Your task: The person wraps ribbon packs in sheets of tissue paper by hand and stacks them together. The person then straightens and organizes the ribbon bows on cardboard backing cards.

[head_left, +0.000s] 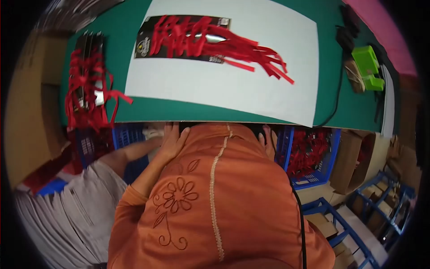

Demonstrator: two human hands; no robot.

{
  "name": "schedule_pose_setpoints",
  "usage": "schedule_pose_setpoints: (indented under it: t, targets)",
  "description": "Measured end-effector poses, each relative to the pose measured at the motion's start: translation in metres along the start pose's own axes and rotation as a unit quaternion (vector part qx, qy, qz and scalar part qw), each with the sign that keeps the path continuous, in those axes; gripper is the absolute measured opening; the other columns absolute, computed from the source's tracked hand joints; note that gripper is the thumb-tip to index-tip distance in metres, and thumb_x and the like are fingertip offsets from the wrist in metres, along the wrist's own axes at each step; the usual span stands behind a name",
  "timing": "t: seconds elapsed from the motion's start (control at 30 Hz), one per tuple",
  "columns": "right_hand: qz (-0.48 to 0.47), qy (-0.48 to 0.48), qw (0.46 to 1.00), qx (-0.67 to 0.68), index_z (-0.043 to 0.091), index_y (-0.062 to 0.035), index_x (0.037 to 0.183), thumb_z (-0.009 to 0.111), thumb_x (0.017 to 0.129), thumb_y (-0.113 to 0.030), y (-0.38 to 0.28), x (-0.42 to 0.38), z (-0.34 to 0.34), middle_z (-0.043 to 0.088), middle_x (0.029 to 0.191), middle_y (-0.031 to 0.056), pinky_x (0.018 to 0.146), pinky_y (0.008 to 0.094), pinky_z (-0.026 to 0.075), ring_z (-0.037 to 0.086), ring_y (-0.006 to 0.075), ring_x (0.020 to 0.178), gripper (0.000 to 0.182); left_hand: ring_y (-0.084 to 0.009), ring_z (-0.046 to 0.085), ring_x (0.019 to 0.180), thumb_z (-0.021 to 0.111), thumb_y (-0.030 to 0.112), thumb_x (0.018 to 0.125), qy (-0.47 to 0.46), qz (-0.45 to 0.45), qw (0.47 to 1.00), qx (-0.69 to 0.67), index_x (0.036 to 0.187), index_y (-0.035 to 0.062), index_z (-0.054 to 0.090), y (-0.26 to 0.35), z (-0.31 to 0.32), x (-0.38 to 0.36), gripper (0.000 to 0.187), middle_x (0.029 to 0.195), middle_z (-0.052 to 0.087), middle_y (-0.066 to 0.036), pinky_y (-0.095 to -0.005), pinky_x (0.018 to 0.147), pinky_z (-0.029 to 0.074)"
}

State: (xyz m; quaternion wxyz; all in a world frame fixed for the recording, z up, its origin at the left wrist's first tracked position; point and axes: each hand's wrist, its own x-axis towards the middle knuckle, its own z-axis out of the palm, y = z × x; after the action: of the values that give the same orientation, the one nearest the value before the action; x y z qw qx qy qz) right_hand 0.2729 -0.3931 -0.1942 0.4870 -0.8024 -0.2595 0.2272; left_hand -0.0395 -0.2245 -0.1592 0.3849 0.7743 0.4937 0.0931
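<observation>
My left hand (pixel 174 142) rests against my orange garment at the table's front edge, thumb apart and fingers stretched out, the tips partly under the edge. On the other side of my lap, my right hand (pixel 268 142) is partly hidden by the garment; its visible fingers are apart and I see nothing in them. Neither hand touches the goods above. A black printed card (pixel 144 45) wound with red ribbons (pixel 244 47) lies on a white sheet (pixel 215 85), loose ribbon ends trailing right. More black cards with red ribbons (pixel 85 80) are stacked at the left.
The green table (pixel 156 115) carries a bright green tape dispenser (pixel 368 62) and a dark cable (pixel 339 89) at right. Below stand a blue crate (pixel 333 157) of ribboned cards, a cardboard box (pixel 347 166) and blue racks (pixel 340 228). A person in grey (pixel 76 215) is close at left.
</observation>
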Motion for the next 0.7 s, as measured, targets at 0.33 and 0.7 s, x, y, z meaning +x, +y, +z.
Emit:
schedule_pose_setpoints:
  t: [0.33,0.7]
  targets:
    - [-0.029,-0.081,0.986,-0.145,0.063,0.0001,0.105,0.059,0.081,-0.003,-0.031,-0.016,-0.09,0.066,0.09,0.0098,0.064,0.0253,0.048,0.059,0.0173,0.071,0.024,-0.0286,0.057,0.06,0.053,0.021,0.088,-0.301,0.065,0.948,0.076,0.094,0.0011,0.063,0.1,-0.151,0.022,0.023,0.074,0.063,-0.013,-0.0346,0.057,0.046]
    - [-0.491,-0.157,0.838,-0.18,0.066,0.0004,0.098,0.065,0.074,0.001,-0.263,0.099,-0.024,0.065,0.089,0.0099,0.068,0.0283,0.048,0.058,0.0198,0.076,0.024,-0.0174,0.057,0.08,0.064,0.002,0.077,0.24,0.271,0.926,0.108,0.091,0.0004,0.065,0.149,-0.166,0.127,0.014,0.098,0.063,-0.004,-0.0262,0.072,0.047]
